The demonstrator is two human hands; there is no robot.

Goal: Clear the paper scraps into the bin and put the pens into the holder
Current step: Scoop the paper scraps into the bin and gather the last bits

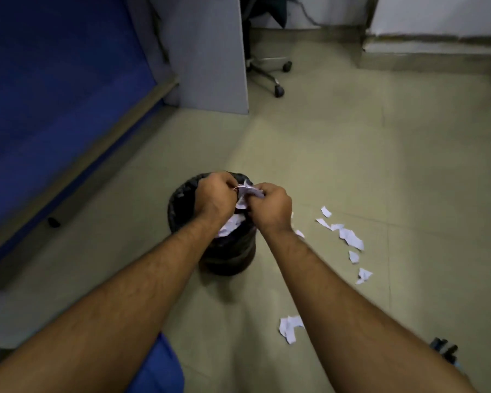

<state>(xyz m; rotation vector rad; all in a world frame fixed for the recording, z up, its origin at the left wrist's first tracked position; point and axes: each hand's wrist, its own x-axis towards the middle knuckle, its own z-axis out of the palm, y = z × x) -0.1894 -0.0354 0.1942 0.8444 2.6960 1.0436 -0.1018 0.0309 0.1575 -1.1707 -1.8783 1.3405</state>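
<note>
Both hands are bunched up right over the black bin (182, 205) on the floor (352, 165). The left hand (214, 195) and right hand (271, 207) each pinch the same wad of paper (248, 191), and more paper sits inside the bin. Loose scraps (349, 236) lie on the floor to the right. Dark things at the bottom right might be pens (444, 348), too blurry to say.

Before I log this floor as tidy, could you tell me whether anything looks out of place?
Yes: torn paper scraps lie scattered on the floor right of the black bin, while both hands hold a crumpled wad above it.
</note>
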